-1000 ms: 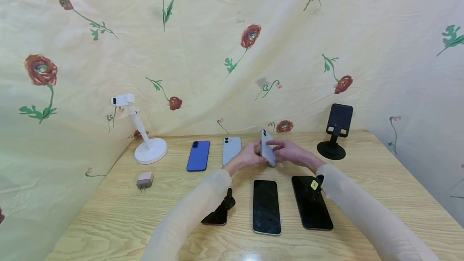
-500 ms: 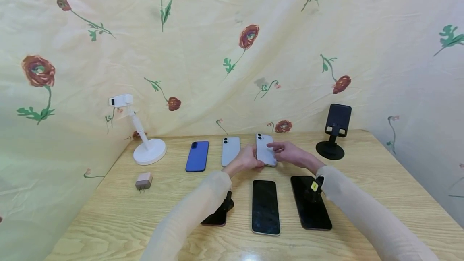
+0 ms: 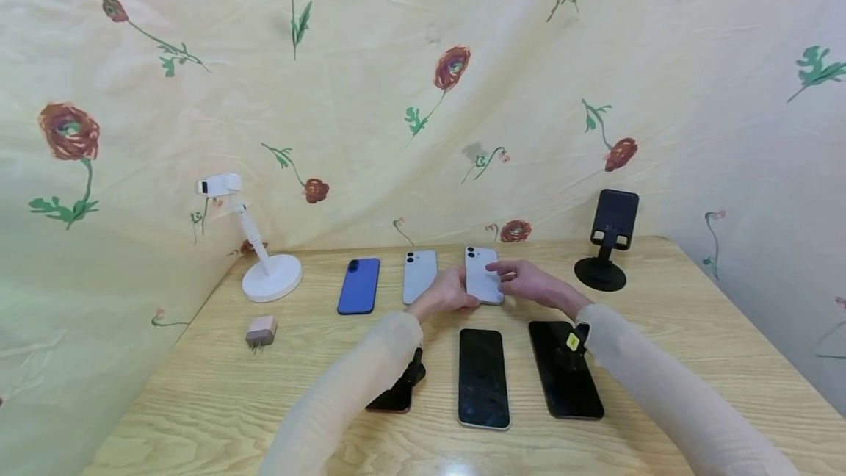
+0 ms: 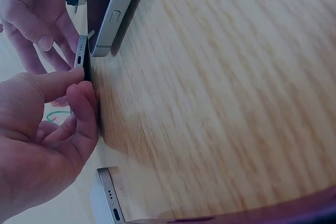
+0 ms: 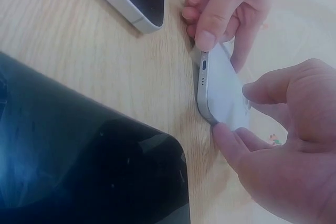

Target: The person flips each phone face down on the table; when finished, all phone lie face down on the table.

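A pale white smartphone (image 3: 483, 276) lies back up near the table's far edge. My left hand (image 3: 446, 291) is at its left and near edges, with the thumb on the bottom edge by the charging port and the other fingers curled at the side, seen in the left wrist view. From the right, my right hand (image 3: 532, 281) reaches over the phone with loosely bent fingers; in the right wrist view its fingertips (image 5: 223, 130) touch the side edge while the thumb hovers over the back. Left of these, another pale smartphone (image 3: 419, 276) lies camera side up.
A blue smartphone (image 3: 359, 286) lies farther left. In front are black-screened phones: one (image 3: 483, 379) in the middle, one (image 3: 562, 380) under the right wrist, one (image 3: 394, 397) partly hidden by the left arm. A white stand (image 3: 271, 278), charger plug (image 3: 261, 330) and black stand (image 3: 600, 274) flank them.
The pale phone, held tilted on its edge between both hands a second ago, has been lowered back up onto the table. The right hand's fingers have loosened; the left hand stays at its edge.
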The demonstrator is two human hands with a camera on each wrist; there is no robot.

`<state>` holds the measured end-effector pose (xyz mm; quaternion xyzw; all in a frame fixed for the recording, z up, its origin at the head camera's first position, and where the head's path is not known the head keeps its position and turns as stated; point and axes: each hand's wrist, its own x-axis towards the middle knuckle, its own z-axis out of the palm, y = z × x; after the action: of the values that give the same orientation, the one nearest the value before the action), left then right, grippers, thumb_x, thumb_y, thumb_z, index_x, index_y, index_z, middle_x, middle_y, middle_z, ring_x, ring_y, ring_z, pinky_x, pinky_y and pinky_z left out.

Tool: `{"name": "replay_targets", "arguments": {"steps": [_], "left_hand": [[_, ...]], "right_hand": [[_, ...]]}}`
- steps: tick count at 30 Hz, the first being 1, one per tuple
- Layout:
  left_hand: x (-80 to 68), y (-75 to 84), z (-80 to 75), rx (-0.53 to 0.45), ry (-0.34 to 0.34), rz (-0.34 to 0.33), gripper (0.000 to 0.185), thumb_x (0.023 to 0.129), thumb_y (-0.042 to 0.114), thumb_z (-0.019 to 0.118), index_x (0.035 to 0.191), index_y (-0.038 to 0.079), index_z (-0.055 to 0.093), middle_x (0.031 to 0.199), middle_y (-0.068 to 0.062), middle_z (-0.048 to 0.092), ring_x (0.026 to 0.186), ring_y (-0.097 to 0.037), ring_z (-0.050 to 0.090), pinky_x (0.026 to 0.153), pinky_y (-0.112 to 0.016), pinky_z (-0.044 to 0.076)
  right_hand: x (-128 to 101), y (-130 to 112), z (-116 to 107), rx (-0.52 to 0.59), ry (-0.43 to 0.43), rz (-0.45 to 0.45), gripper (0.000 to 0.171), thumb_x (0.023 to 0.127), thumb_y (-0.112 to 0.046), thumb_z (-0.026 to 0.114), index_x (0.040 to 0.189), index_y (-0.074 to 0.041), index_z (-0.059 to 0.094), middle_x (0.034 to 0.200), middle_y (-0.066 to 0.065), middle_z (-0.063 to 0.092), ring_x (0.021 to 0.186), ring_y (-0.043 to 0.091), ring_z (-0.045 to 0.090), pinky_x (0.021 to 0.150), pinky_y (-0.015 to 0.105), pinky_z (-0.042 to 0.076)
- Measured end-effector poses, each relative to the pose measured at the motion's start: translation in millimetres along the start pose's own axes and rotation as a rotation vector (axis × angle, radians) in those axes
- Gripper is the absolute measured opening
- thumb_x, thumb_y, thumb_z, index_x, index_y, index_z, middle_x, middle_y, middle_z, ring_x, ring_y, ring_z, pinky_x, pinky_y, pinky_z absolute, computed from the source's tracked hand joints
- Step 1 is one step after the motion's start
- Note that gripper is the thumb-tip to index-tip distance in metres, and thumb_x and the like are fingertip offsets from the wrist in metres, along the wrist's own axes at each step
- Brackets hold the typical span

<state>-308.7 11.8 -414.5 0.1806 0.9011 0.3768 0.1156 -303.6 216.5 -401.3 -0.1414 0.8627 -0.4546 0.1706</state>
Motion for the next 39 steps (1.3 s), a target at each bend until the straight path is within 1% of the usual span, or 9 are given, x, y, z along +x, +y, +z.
{"name": "replay_targets", "arguments": {"steps": [10, 12, 14, 17, 25, 29, 34, 36, 39], "left_hand": [[-1.6, -2.3, -2.1, 0.105, -0.015, -0.05, 0.025, 0.086, 0.013, 0.081, 0.09, 0.001, 0.059, 0.064, -0.003, 0.06, 0.054, -0.012, 0.057, 0.054, -0.021, 0.044], [-1.7, -2.2, -2.7, 0.119, -0.026, -0.053, 0.029, 0.087, 0.013, 0.08, 0.101, -0.003, 0.062, 0.068, -0.007, 0.063, 0.054, -0.012, 0.058, 0.055, -0.021, 0.045], [-1.8, -2.0, -3.3, 0.153, -0.036, -0.051, 0.046, 0.087, 0.015, 0.08, 0.123, -0.007, 0.06, 0.077, -0.01, 0.069, 0.057, -0.011, 0.057, 0.059, -0.021, 0.046], [-2.0, -2.0, -4.0, 0.18, -0.06, -0.049, 0.071, 0.088, 0.017, 0.079, 0.148, -0.003, 0.045, 0.081, -0.014, 0.07, 0.055, -0.012, 0.055, 0.061, -0.021, 0.044], [-6.5, 1.1, -9.3, 0.126, -0.132, -0.099, 0.068, 0.095, 0.02, 0.071, 0.154, 0.01, 0.04, 0.053, -0.002, 0.055, 0.045, -0.013, 0.05, 0.047, -0.022, 0.04], [-22.8, 6.1, -20.6, 0.135, -0.131, -0.049, 0.063, 0.096, 0.022, 0.069, 0.153, 0.009, 0.043, 0.053, -0.001, 0.052, 0.047, -0.014, 0.05, 0.05, -0.024, 0.044], [-55.0, 11.0, -47.4, 0.217, -0.102, 0.108, 0.056, 0.096, 0.022, 0.069, 0.145, 0.002, 0.052, 0.061, 0.0, 0.061, 0.048, -0.012, 0.053, 0.051, -0.024, 0.045], [-70.6, 10.1, -60.1, 0.239, -0.091, 0.153, 0.055, 0.095, 0.021, 0.069, 0.143, -0.002, 0.053, 0.067, -0.003, 0.066, 0.05, -0.012, 0.055, 0.052, -0.025, 0.045], [-96.3, 3.1, -77.2, 0.254, -0.056, 0.161, 0.055, 0.094, 0.021, 0.07, 0.141, -0.004, 0.054, 0.08, -0.005, 0.072, 0.055, -0.01, 0.057, 0.056, -0.026, 0.047]], "right_hand": [[2.0, -2.6, 3.9, -0.018, -0.013, -0.016, 0.053, 0.097, -0.004, 0.055, 0.148, 0.004, 0.043, 0.148, 0.035, 0.036, 0.136, 0.05, 0.034, 0.106, 0.059, 0.034], [2.6, -3.2, 4.8, -0.015, -0.013, -0.016, 0.053, 0.097, -0.004, 0.055, 0.148, 0.004, 0.043, 0.148, 0.034, 0.036, 0.136, 0.05, 0.035, 0.106, 0.058, 0.034], [2.8, -3.8, 5.7, -0.02, -0.015, -0.015, 0.053, 0.097, -0.004, 0.055, 0.148, 0.004, 0.043, 0.147, 0.035, 0.036, 0.136, 0.05, 0.035, 0.106, 0.058, 0.035], [3.2, -3.8, 6.7, -0.024, -0.017, -0.006, 0.053, 0.097, -0.003, 0.055, 0.148, 0.004, 0.043, 0.147, 0.034, 0.037, 0.136, 0.049, 0.035, 0.106, 0.058, 0.035], [2.7, -5.0, 9.0, -0.06, -0.026, -0.008, 0.052, 0.097, -0.004, 0.056, 0.146, 0.006, 0.044, 0.146, 0.034, 0.038, 0.133, 0.049, 0.038, 0.104, 0.058, 0.037], [-0.3, -9.8, 11.9, -0.117, -0.006, -0.009, 0.048, 0.097, -0.007, 0.057, 0.142, 0.008, 0.048, 0.141, 0.034, 0.044, 0.127, 0.046, 0.045, 0.101, 0.056, 0.041], [-9.5, -21.9, 15.7, -0.192, 0.079, -0.061, 0.043, 0.097, -0.007, 0.057, 0.134, 0.014, 0.052, 0.134, 0.035, 0.05, 0.123, 0.047, 0.048, 0.096, 0.054, 0.045], [-14.6, -28.4, 17.0, -0.177, 0.11, -0.078, 0.042, 0.098, -0.007, 0.057, 0.133, 0.015, 0.053, 0.132, 0.034, 0.052, 0.122, 0.046, 0.05, 0.094, 0.051, 0.047], [-23.5, -38.6, 19.3, -0.093, 0.094, -0.091, 0.042, 0.099, -0.008, 0.054, 0.133, 0.016, 0.051, 0.131, 0.034, 0.052, 0.115, 0.042, 0.055, 0.088, 0.047, 0.052]]}}
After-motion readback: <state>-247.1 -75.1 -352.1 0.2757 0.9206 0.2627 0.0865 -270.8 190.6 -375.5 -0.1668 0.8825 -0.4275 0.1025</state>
